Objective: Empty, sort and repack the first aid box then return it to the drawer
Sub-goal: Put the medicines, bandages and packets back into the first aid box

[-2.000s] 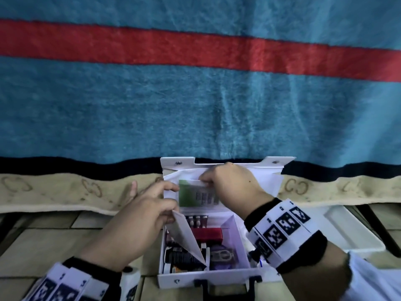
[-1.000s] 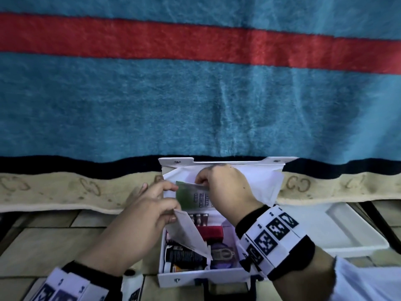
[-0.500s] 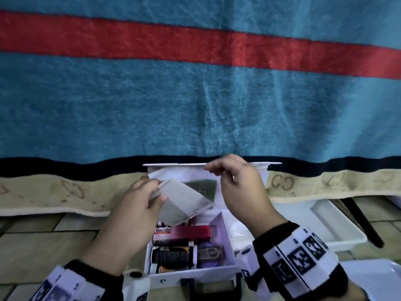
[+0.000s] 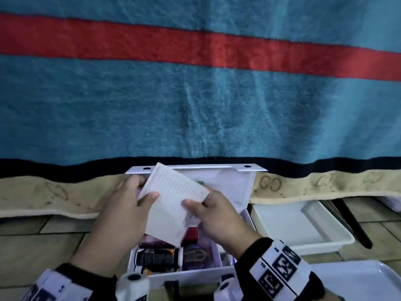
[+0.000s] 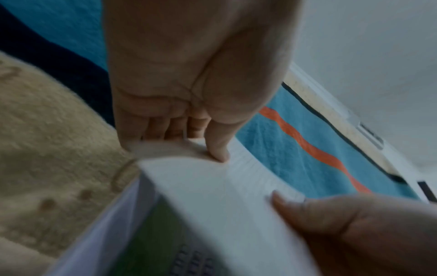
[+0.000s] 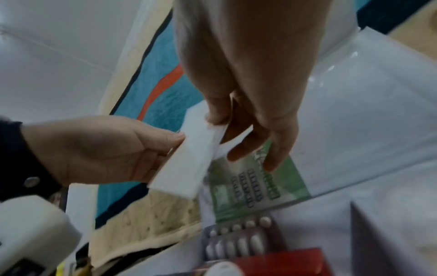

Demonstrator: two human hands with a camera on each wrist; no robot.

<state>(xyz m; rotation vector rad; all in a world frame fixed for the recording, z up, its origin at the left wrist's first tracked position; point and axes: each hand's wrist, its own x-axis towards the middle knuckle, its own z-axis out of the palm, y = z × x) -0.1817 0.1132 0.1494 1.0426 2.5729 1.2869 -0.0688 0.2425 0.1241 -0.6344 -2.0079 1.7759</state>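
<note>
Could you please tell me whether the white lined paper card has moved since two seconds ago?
Yes. The white lined paper card has come up out of the open white first aid box; both hands now hold it at the lid's height.

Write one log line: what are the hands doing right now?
left hand: pinches paper leaflet | right hand: pinches leaflet | first aid box: open, still packed

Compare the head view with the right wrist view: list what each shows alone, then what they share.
Head view only: the white trays right of the box, the tiled floor, a dark bottle in the box.
Right wrist view only: blister packs of pills and a green card in the lid pocket.
Both: left hand and right hand holding the white leaflet, the red carton, the striped blanket.
</note>
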